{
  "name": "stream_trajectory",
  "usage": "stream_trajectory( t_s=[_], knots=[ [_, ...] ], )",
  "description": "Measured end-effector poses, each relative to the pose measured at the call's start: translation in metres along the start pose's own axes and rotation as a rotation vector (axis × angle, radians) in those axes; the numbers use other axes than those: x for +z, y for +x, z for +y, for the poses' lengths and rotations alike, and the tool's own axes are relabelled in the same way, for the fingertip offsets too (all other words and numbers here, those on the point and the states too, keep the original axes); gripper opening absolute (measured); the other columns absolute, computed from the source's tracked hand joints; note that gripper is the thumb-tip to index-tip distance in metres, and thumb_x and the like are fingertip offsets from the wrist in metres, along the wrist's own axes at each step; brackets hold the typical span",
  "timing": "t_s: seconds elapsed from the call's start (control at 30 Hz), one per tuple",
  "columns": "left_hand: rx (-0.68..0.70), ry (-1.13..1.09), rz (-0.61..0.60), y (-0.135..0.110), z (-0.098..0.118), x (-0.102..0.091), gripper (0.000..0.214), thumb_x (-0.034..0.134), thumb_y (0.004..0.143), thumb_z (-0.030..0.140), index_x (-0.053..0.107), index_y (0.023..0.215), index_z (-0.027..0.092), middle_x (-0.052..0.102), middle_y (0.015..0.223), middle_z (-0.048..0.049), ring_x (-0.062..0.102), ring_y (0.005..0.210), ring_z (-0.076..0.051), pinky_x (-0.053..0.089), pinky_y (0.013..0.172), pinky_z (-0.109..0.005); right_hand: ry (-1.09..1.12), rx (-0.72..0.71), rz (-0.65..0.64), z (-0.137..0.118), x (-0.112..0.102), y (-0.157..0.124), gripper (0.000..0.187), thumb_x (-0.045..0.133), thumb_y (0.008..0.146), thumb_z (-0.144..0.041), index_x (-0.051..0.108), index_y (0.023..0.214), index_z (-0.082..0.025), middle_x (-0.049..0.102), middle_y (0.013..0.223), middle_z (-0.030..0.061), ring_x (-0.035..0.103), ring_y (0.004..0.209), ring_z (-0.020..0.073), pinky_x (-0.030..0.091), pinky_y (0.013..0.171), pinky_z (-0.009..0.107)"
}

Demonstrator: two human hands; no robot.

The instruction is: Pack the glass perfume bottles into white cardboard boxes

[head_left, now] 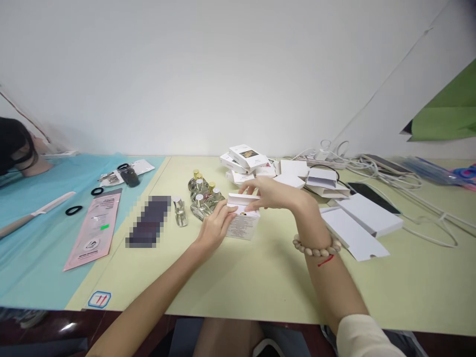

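Head view, single entry, as I read it from my station: small white box [243, 224] stands upright on the yellow-green counter [260, 282], centre of frame, its top flap raised. My left hand [215, 225] is curled against the box's left side, fingertips pressed to the wall and gripping it. My right hand [273, 194] reaches over from the right, fingers loosely bent and closed on the raised flap; a bead bracelet [316, 246] sits on that wrist. Just left of the box: a cluster of glass bottles [203, 196] with gold and silver caps, and one single bottle [180, 211] standing apart from them. Behind the box: a stack of white boxes [245, 159]. To the right: flat white cartons [359, 223], a dark phone [372, 197], tangled white cables [394, 174]. Far left, on a blue cloth [33, 263]: pink packet [94, 230], comb [37, 213], two black hair ties [74, 210], dark jar [130, 175]. Another person's head [15, 148] shows at the left edge.
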State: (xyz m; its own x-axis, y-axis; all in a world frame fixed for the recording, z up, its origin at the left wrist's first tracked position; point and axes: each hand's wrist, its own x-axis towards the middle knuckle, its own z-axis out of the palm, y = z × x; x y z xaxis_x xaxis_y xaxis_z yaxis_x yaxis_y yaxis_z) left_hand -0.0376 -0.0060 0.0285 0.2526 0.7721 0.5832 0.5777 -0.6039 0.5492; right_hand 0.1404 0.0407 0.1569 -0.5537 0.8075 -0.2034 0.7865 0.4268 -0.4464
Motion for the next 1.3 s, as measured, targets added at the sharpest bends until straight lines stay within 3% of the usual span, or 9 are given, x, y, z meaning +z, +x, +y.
stream_trajectory(
  t_s=[0.17, 0.33, 0.47, 0.57, 0.77, 0.97, 1.13, 1.3],
  knots=[
    [0.014, 0.012, 0.038, -0.002, -0.002, 0.002, 0.019, 0.036, 0.091, 0.028, 0.052, 0.097, 0.02, 0.052, 0.12, -0.0086, 0.056, 0.104, -0.016, 0.048, 0.077, -0.026, 0.147, -0.082, -0.253, -0.016, -0.003, -0.014, 0.039, 0.049, 0.079, -0.045, 0.062, 0.106, -0.02, 0.064, 0.094, 0.0058, 0.06, 0.077, 0.0146, 0.049, 0.053, 0.019],
    [0.083, -0.026, 0.16, -0.004, -0.002, 0.004, 0.013, 0.044, 0.088, 0.024, 0.055, 0.088, 0.019, 0.048, 0.121, -0.0083, 0.056, 0.103, -0.016, 0.051, 0.073, -0.025, 0.174, -0.047, -0.29, -0.01, -0.006, -0.017, 0.042, 0.047, 0.082, -0.034, 0.053, 0.122, -0.024, 0.062, 0.107, 0.0069, 0.061, 0.085, 0.017, 0.051, 0.053, 0.019],
    [0.219, -0.052, 0.309, -0.003, -0.004, 0.004, 0.005, 0.054, 0.082, 0.021, 0.058, 0.086, 0.019, 0.048, 0.115, -0.0071, 0.055, 0.103, -0.016, 0.052, 0.082, -0.031, 0.135, 0.011, -0.275, -0.007, -0.003, -0.013, 0.047, 0.051, 0.08, -0.031, 0.049, 0.126, -0.024, 0.058, 0.117, 0.0083, 0.062, 0.087, 0.019, 0.052, 0.052, 0.019],
    [0.302, -0.037, 0.349, -0.003, -0.005, 0.003, 0.008, 0.059, 0.078, 0.021, 0.056, 0.084, 0.018, 0.049, 0.111, -0.0071, 0.055, 0.101, -0.017, 0.052, 0.082, -0.033, 0.094, 0.012, -0.276, -0.009, -0.001, -0.013, 0.047, 0.048, 0.082, -0.032, 0.046, 0.128, -0.026, 0.057, 0.119, 0.0075, 0.063, 0.083, 0.0187, 0.051, 0.051, 0.019],
    [0.208, 0.065, 0.25, -0.004, -0.001, 0.004, 0.023, 0.063, 0.075, 0.035, 0.052, 0.088, 0.018, 0.046, 0.117, -0.0104, 0.053, 0.106, -0.021, 0.053, 0.077, -0.032, 0.059, -0.006, -0.258, -0.012, 0.001, -0.015, 0.042, 0.045, 0.082, -0.031, 0.051, 0.124, -0.029, 0.061, 0.11, 0.0047, 0.065, 0.077, 0.0182, 0.05, 0.05, 0.021],
    [0.185, 0.181, 0.116, -0.003, 0.004, 0.004, 0.019, 0.056, 0.08, 0.036, 0.056, 0.088, 0.019, 0.043, 0.12, -0.0113, 0.056, 0.098, -0.019, 0.051, 0.062, -0.023, 0.026, -0.002, -0.265, -0.013, 0.003, -0.013, 0.045, 0.052, 0.077, -0.029, 0.053, 0.122, -0.026, 0.063, 0.105, 0.0063, 0.065, 0.071, 0.0172, 0.049, 0.049, 0.021],
    [0.24, 0.217, 0.136, -0.003, 0.004, 0.003, 0.016, 0.054, 0.082, 0.033, 0.061, 0.082, 0.019, 0.043, 0.121, -0.0105, 0.058, 0.09, -0.015, 0.05, 0.061, -0.021, 0.036, 0.014, -0.25, -0.011, 0.003, -0.011, 0.051, 0.056, 0.074, -0.03, 0.05, 0.125, -0.025, 0.061, 0.112, 0.007, 0.065, 0.077, 0.0186, 0.05, 0.051, 0.021],
    [0.29, 0.204, 0.198, -0.003, 0.002, 0.005, 0.013, 0.056, 0.081, 0.029, 0.063, 0.086, 0.019, 0.042, 0.124, -0.0116, 0.057, 0.098, -0.017, 0.052, 0.065, -0.022, 0.05, 0.016, -0.249, -0.01, 0.001, -0.01, 0.05, 0.058, 0.074, -0.03, 0.052, 0.123, -0.026, 0.062, 0.11, 0.0063, 0.064, 0.079, 0.0193, 0.051, 0.052, 0.022]
  ],
)
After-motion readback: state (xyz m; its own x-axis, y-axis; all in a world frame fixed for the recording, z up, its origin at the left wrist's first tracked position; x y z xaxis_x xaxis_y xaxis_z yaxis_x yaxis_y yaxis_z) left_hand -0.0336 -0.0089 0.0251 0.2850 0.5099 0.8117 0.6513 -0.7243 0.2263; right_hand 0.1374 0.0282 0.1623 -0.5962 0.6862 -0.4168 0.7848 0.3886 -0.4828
